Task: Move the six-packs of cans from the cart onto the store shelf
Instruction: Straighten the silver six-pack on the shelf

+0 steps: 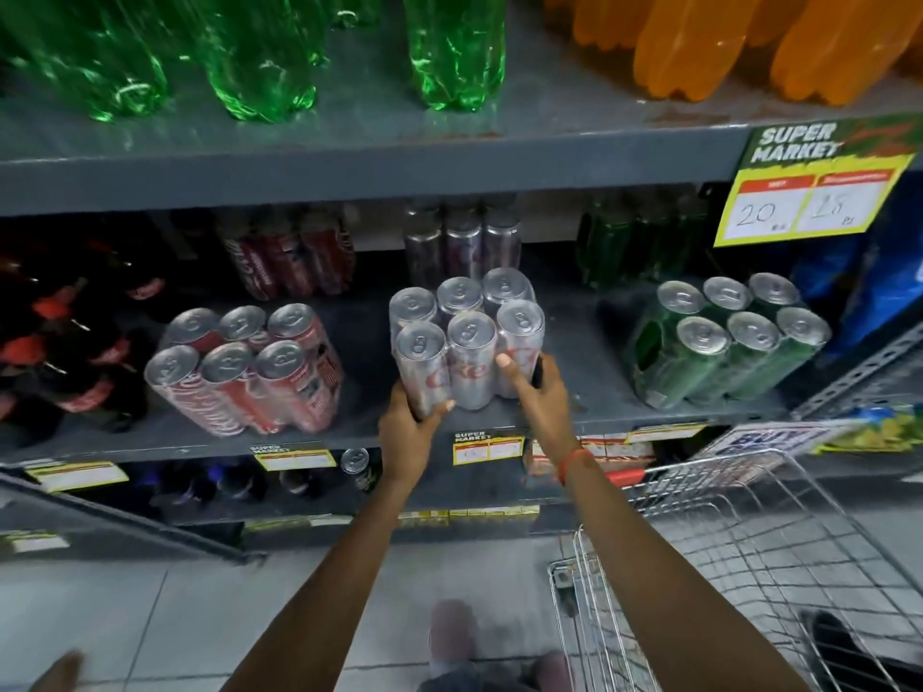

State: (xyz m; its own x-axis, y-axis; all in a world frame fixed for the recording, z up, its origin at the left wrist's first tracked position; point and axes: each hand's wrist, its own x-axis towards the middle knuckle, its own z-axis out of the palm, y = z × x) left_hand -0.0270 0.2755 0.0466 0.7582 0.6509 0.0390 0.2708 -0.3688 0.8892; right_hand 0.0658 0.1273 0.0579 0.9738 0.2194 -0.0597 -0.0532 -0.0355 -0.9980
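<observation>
A silver six-pack of cans (467,337) wrapped in clear film stands on the middle shelf (369,432), near its front edge. My left hand (407,424) grips its lower left corner. My right hand (537,392) presses on its right side, fingers on the cans. A red six-pack (244,367) stands on the same shelf to the left, tilted. A green six-pack (724,342) stands to the right. The wire cart (724,541) is at the lower right; its visible part shows a dark object in one corner.
More silver cans (462,242), red cans (294,257) and green bottles (634,237) fill the shelf's back. Dark bottles with red caps (65,337) stand at the left. Large green (259,47) and orange bottles (699,37) sit on the upper shelf. A price sign (809,187) hangs at the right.
</observation>
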